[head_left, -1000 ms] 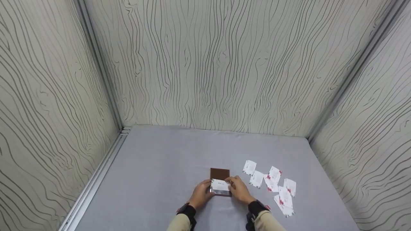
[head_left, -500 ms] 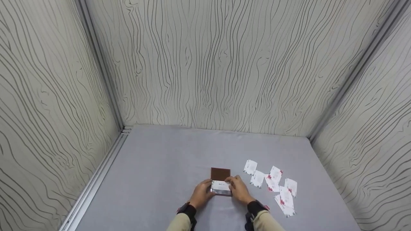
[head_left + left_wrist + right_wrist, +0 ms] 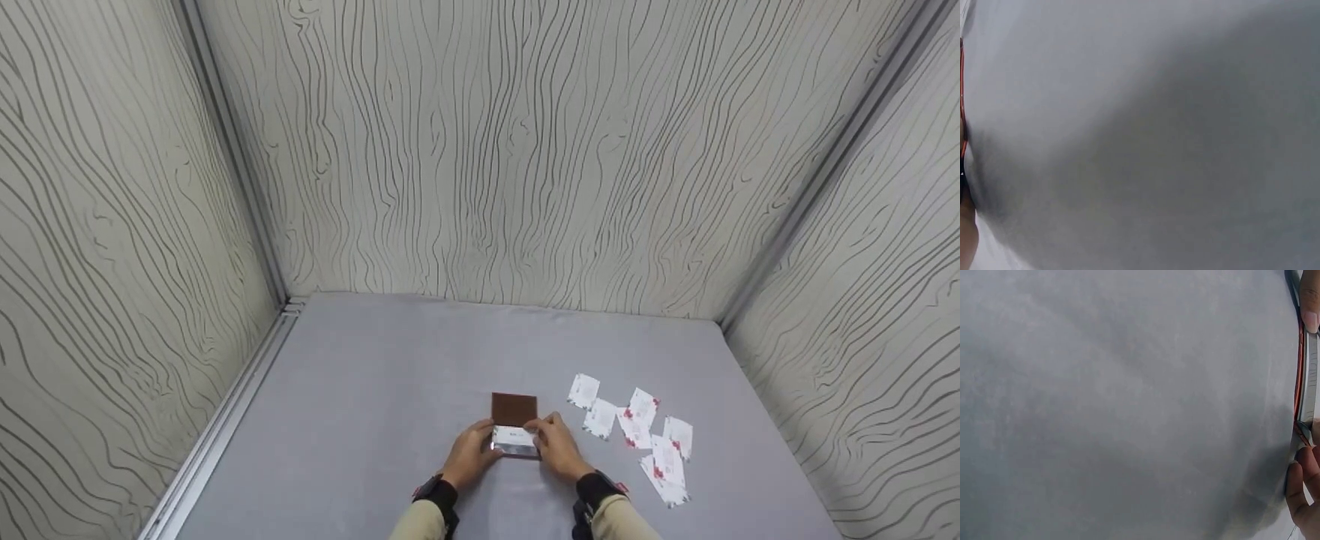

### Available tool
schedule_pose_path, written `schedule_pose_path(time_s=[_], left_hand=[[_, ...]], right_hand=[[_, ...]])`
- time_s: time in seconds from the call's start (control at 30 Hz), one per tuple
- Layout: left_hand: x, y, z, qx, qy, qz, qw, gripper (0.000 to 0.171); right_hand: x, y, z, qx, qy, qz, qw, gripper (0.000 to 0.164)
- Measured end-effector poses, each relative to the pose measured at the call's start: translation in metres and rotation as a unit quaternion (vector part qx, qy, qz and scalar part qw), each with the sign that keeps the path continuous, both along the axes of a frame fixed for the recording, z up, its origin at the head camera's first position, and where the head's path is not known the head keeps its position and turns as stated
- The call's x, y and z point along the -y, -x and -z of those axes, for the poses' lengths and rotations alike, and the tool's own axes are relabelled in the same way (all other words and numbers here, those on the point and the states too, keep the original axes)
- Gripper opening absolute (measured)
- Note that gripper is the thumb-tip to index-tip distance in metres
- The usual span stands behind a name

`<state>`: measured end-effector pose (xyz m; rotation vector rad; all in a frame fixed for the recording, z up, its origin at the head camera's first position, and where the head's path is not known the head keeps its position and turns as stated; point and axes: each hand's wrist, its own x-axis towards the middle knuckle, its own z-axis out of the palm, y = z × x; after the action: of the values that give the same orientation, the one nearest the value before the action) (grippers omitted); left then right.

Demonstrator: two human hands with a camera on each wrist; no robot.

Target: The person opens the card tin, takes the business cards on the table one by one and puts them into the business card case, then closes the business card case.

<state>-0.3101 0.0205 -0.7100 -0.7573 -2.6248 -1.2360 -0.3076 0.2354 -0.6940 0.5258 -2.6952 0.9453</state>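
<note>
A small metal card case (image 3: pixel 514 442) lies on the grey table (image 3: pixel 375 405) with its brown lid (image 3: pixel 514 409) swung open away from me. A white card (image 3: pixel 513 434) sits in the case. My left hand (image 3: pixel 469 452) grips the case's left end and my right hand (image 3: pixel 556 444) grips its right end, fingertips on the card. In the right wrist view the case's silver edge (image 3: pixel 1309 377) shows at the far right with fingertips (image 3: pixel 1310 309) round it. The left wrist view shows mostly grey table (image 3: pixel 1157 140).
Several white cards with red marks (image 3: pixel 645 435) lie scattered on the table to the right of my hands. Wood-grain walls (image 3: pixel 510 150) close in the table at the back and both sides. A metal rail (image 3: pixel 225 427) runs along the left edge.
The hands and case have hardly moved. The right hand's fingers have shifted slightly inward over the card in the case.
</note>
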Motion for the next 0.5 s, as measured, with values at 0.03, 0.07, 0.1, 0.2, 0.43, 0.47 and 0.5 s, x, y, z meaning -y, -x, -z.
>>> schedule_pose_path(time_s=[0.03, 0.07, 0.1, 0.2, 0.43, 0.47, 0.5], left_hand=[[0.0000, 0.0001, -0.0006, 0.000, 0.000, 0.000, 1.0000, 0.043], [0.0000, 0.0000, -0.0008, 0.000, 0.000, 0.000, 1.0000, 0.042], [0.0000, 0.0003, -0.0007, -0.001, -0.001, 0.000, 1.0000, 0.042], [0.0000, 0.0004, -0.0009, -0.005, 0.001, 0.001, 1.0000, 0.041], [0.0000, 0.0005, -0.0009, 0.007, -0.009, 0.001, 0.9999, 0.040], [-0.0001, 0.0007, -0.0005, 0.006, -0.010, 0.001, 0.9999, 0.040], [-0.0003, 0.0011, 0.0000, 0.007, -0.011, 0.001, 0.9999, 0.041]], right_hand=[[-0.0001, -0.0002, 0.0004, -0.002, -0.004, -0.001, 1.000, 0.026], [0.0000, -0.0006, 0.0002, -0.002, -0.006, -0.001, 1.000, 0.026], [0.0000, -0.0007, 0.0005, -0.003, -0.010, -0.002, 1.000, 0.026], [0.0002, -0.0009, 0.0004, -0.005, -0.016, -0.003, 1.000, 0.026], [0.0004, -0.0009, -0.0003, 0.003, -0.019, 0.001, 1.000, 0.025], [0.0002, -0.0009, -0.0002, 0.004, -0.017, 0.000, 1.000, 0.025], [-0.0001, -0.0009, -0.0004, 0.007, -0.016, 0.000, 1.000, 0.025]])
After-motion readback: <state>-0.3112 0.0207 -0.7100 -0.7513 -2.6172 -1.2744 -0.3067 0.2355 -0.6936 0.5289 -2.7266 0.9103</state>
